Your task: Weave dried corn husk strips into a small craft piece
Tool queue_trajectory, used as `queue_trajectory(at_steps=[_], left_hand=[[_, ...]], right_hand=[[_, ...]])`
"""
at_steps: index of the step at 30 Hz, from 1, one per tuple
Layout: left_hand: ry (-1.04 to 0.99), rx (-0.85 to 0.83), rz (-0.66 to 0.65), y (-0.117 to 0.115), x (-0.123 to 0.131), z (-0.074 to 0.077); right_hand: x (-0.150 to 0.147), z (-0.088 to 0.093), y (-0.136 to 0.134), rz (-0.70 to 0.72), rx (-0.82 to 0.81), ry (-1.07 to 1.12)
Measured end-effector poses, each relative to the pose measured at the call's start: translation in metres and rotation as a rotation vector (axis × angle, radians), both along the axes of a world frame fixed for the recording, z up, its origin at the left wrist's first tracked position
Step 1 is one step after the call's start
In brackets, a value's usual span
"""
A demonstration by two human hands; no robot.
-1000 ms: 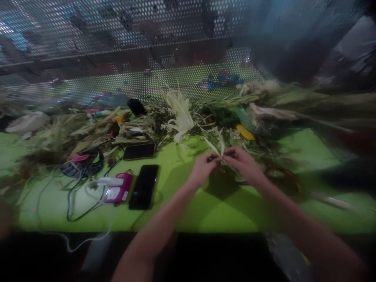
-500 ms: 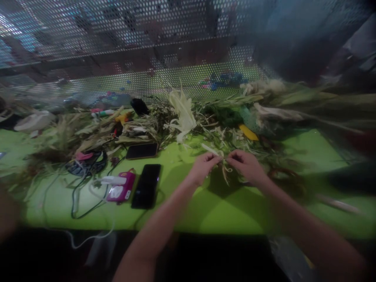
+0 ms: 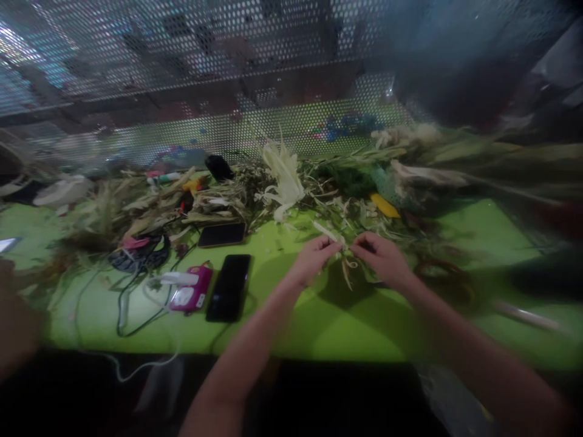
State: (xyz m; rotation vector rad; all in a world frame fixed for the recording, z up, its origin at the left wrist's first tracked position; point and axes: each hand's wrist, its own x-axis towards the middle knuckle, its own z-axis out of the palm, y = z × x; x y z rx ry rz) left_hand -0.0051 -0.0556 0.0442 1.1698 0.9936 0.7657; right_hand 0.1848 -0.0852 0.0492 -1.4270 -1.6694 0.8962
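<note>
Between my two hands is a small bundle of pale dried husk strips (image 3: 348, 266), its loose ends curling downward above the green tabletop (image 3: 355, 331). My left hand (image 3: 315, 258) pinches the bundle near its top, where a pale stub sticks out up and to the left. Close on the other side, my right hand (image 3: 377, 255) has thumb and fingertips pressed together at the bundle's edge; what lies in that pinch is too small to make out. Beyond my hands, a large pale corn husk (image 3: 283, 176) stands among the dried plant scraps.
Left of my arms lie two phones (image 3: 229, 287), one behind the other, and a magenta power strip (image 3: 195, 288) with cables. Dried leaves (image 3: 218, 206) line the back below a perforated metal screen (image 3: 218, 115). A yellow object (image 3: 385, 206) lies beyond my right hand.
Both hands stay almost in place, still pinching at the husk bundle. The view has shifted slightly, so things on the left appear a little further right.
</note>
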Motion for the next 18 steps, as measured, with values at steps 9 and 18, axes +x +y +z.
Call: queue_trajectory(at_steps=[9, 18], left_hand=[[-0.012, 0.024, 0.042, 0.005, 0.0, -0.004], [-0.21, -0.143, 0.2, 0.005, 0.008, -0.007]], right_hand=[[0.003, -0.001, 0.001, -0.038, 0.137, -0.074], [-0.004, -0.007, -0.001, 0.186, 0.508, -0.246]])
